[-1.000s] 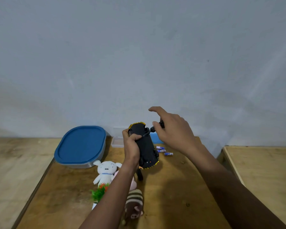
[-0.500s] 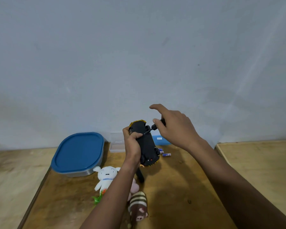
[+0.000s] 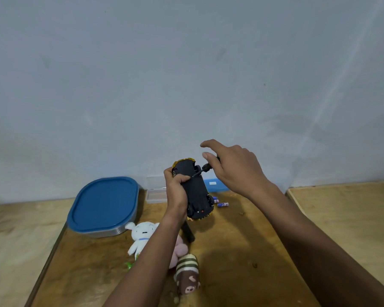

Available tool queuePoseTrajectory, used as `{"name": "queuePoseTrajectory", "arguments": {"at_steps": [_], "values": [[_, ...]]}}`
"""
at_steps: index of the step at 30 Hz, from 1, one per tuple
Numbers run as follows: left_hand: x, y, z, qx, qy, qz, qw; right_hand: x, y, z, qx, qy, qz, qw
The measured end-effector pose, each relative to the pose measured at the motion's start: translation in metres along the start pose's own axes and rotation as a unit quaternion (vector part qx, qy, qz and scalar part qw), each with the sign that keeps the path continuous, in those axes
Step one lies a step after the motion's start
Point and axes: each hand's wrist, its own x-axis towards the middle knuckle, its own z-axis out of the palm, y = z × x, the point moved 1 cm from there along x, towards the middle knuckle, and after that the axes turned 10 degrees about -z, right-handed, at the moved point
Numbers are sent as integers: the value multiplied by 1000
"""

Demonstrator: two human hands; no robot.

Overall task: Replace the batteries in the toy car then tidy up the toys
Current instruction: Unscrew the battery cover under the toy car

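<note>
Below the left grip lie the plush toys; it still clasps the upturned car off the surface while the right grip keeps twisting the screwdriver, batteries beyond, so the cover seems nearly freed.

Matt black plastic toy car; rough wooden table; plush, probably cloth, toys.

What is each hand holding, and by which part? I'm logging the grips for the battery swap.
Left hand grips the upturned toy car around its body. Right hand pinches a small screwdriver by its handle, tip on the underside.
</note>
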Motion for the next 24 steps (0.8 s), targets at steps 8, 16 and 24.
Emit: {"name": "queuePoseTrajectory", "arguments": {"at_steps": [8,16,24], "values": [[7,5,2,15,0,5,1000,4,-3,-7,130,-20,-19,991],[13,2,7,16,3,3,1000,11,14,4,15,8,16,1000],[17,-3,13,30,8,13,999,9,14,-2,110,-3,-28,994]]}}
